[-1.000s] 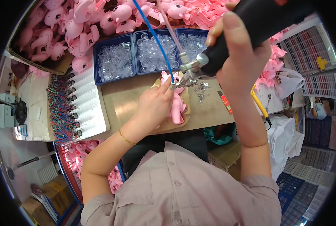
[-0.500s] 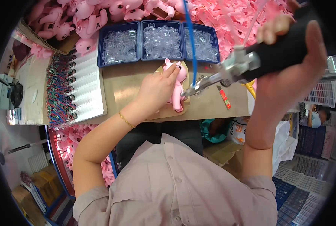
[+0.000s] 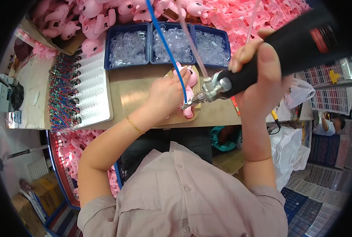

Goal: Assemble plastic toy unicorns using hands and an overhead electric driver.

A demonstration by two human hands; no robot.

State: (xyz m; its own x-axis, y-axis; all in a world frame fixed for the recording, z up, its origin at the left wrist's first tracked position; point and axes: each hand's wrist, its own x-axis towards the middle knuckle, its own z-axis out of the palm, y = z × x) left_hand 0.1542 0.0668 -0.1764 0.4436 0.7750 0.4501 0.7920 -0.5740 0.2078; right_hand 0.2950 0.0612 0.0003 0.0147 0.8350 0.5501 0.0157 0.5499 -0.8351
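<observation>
A pink animal-shaped toy (image 3: 191,79) lies on a tan board (image 3: 198,107) near the bench's front edge. My left hand (image 3: 165,94) presses it down, fingers laid across its upper part and hiding much of it. My right hand (image 3: 263,71) is wrapped round the black body of a power screwdriver (image 3: 294,45), held tilted from the upper right. Its silver nose reaches down to the toy's lower part, beside my left fingers. A blue hose (image 3: 163,37) runs to that nose, and a clear hose (image 3: 190,41) joins the metal head. Whether the tip touches a screw cannot be seen.
Three blue trays (image 3: 128,67) of clear plastic parts stand behind the toy. Pink shells (image 3: 270,15) are heaped beyond. On the left are a white foam tray (image 3: 92,96) and bundled wires (image 3: 63,93). A yellow-handled tool (image 3: 274,115) lies right of my right forearm.
The screwdriver has come left and lower with my right hand, its nose now over the toy's lower part. The blue hose has swung left. My left hand stays on the toy.
</observation>
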